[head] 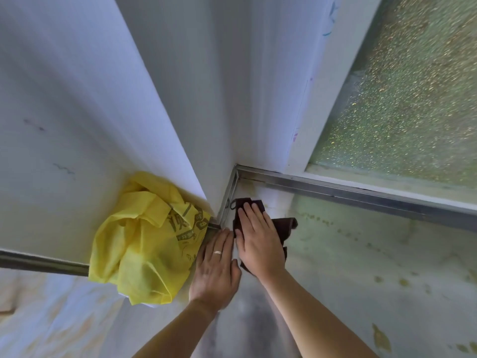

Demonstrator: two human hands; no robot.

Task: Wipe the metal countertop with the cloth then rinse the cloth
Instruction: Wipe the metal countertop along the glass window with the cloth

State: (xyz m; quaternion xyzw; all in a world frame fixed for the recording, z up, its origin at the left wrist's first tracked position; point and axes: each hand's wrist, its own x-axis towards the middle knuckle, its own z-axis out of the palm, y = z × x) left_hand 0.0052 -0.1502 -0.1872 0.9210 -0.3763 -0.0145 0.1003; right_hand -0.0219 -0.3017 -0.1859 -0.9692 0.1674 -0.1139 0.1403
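- Hands working at the far corner of the metal countertop (361, 267), where two walls meet.
- Right hand (258, 241) is pressing flat, fingers straight, on the dark cloth (284, 226) – the cloth is lying just beside the corner's metal trim (335, 192).
- Left hand (219, 267), fingers straight and holding nothing, is touching the yellow bag (139, 241) at the wall edge.
- Risks: the cloth's loose folds are likely to bunch under the palm, and a wide stroke could be dragging the bag off – streaks would remain.
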